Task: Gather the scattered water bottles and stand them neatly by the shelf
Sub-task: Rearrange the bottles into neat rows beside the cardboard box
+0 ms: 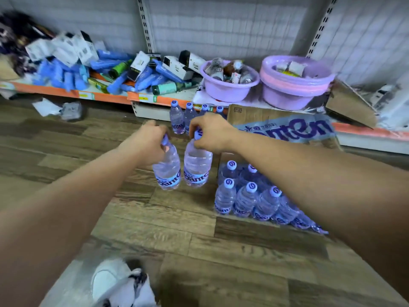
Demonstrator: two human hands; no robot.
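Observation:
My left hand [150, 140] grips one clear water bottle [167, 169] by its blue-capped neck and holds it above the wooden floor. Right beside it, my right hand [212, 134] grips a second water bottle [197, 167] the same way. Both bottles hang upright, close together. Behind them, several bottles [177, 118] stand in a row against the foot of the shelf [150, 110]. To the right, a torn cardboard pack [285, 127] holds several more bottles [245, 198], partly hidden under my right forearm.
The low shelf carries a jumble of blue packets and boxes [124, 72] and two purple basins [230, 83] [294, 85] filled with small items. Crumpled wrappers [64, 109] lie on the floor at left. My white shoe [119, 282] shows at the bottom edge.

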